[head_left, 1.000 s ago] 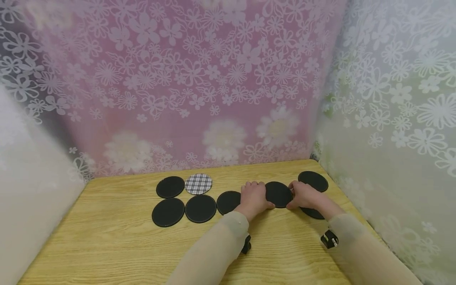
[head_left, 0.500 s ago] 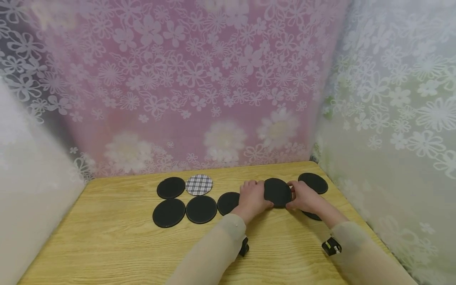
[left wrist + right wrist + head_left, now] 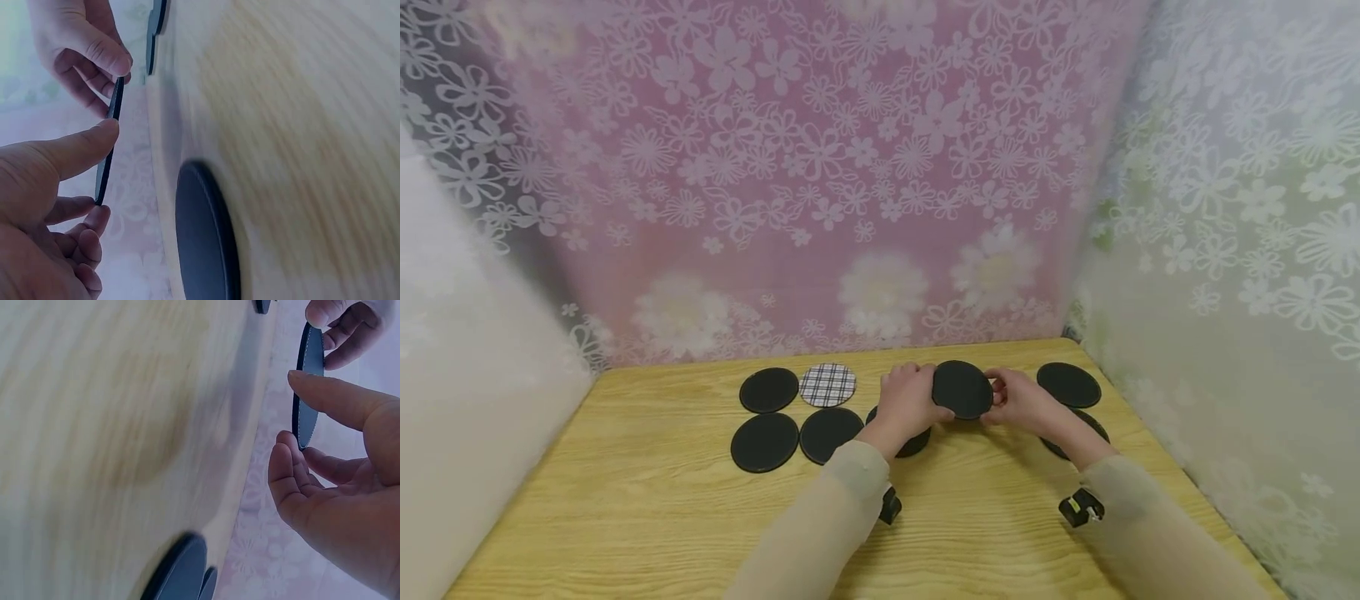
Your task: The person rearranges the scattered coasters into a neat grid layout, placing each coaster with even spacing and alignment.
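Both hands hold one round black coaster [image 3: 962, 390] above the table, one at each side. The left hand [image 3: 908, 400] pinches its left edge between thumb and fingers, and the right hand [image 3: 1021, 402] pinches its right edge. From the wrist views the held coaster [image 3: 109, 137] appears nearly edge-on, clear of the wood, and stitching shows along its rim in the right wrist view. Under the left hand lies another black coaster [image 3: 913, 442], partly hidden by that hand and wrist. Behind the right forearm a further black coaster [image 3: 1090, 423] is partly covered.
On the wooden table [image 3: 700, 525], black coasters [image 3: 764, 442] lie at the left beside a plaid white coaster [image 3: 828, 385]. One black coaster [image 3: 1069, 384] sits near the right edge. Floral curtains [image 3: 820, 183] enclose the back and sides.
The held coaster has risen off the table and moved left, carried by both hands. The coaster under the left hand and the one behind the right forearm are covered differently now.
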`<state>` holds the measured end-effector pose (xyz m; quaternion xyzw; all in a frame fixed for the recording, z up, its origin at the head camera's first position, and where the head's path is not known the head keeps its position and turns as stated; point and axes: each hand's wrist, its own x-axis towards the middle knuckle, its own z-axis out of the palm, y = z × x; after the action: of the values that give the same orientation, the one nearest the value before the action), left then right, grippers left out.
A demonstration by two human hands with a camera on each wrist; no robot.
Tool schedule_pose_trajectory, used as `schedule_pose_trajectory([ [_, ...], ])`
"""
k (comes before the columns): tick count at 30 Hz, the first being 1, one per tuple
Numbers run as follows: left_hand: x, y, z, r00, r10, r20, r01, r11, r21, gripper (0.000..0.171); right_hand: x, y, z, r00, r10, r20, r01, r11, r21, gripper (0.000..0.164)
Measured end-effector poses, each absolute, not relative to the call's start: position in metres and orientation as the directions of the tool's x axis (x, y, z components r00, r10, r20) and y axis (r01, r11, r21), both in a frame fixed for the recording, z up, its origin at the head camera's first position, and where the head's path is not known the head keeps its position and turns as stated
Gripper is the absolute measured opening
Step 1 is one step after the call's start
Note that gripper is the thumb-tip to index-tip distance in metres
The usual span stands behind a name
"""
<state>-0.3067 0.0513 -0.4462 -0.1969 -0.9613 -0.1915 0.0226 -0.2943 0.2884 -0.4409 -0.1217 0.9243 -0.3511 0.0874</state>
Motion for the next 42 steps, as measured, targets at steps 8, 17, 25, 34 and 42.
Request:
schedule_pose_trajectory([
  [8,-0.317,0.023,-0.45,-0.937,0.327,0.125,0.35,0.852,0.389,0.084,-0.311,0.263,-0.442,-0.949,-0.313,-0.049,-0.199,0.709,-0.677,0.079],
  [17,-0.324,-0.004,-0.454,-0.943,0.305,0.132,0.331,0.836,0.437,0.08,-0.328,0.236,-0.444,-0.94,-0.338,-0.054,-0.213,0.7,-0.681,0.076],
  [25,-0.334,-0.021,-0.46,-0.953,0.274,0.131,0.304,0.852,0.426,0.078,-0.344,0.214,-0.444,-0.926,-0.37,-0.071,-0.223,0.69,-0.689,0.074],
  [34,-0.34,-0.032,-0.457,-0.962,0.248,0.116,0.273,0.846,0.459,0.075,-0.359,0.201,-0.445,-0.923,-0.379,-0.072,-0.233,0.697,-0.678,0.076],
  [42,-0.344,-0.035,-0.458,-0.967,0.235,0.096,0.254,0.865,0.433,0.076,-0.367,0.191,-0.449,-0.921,-0.379,-0.089,-0.221,0.698,-0.682,0.079],
])
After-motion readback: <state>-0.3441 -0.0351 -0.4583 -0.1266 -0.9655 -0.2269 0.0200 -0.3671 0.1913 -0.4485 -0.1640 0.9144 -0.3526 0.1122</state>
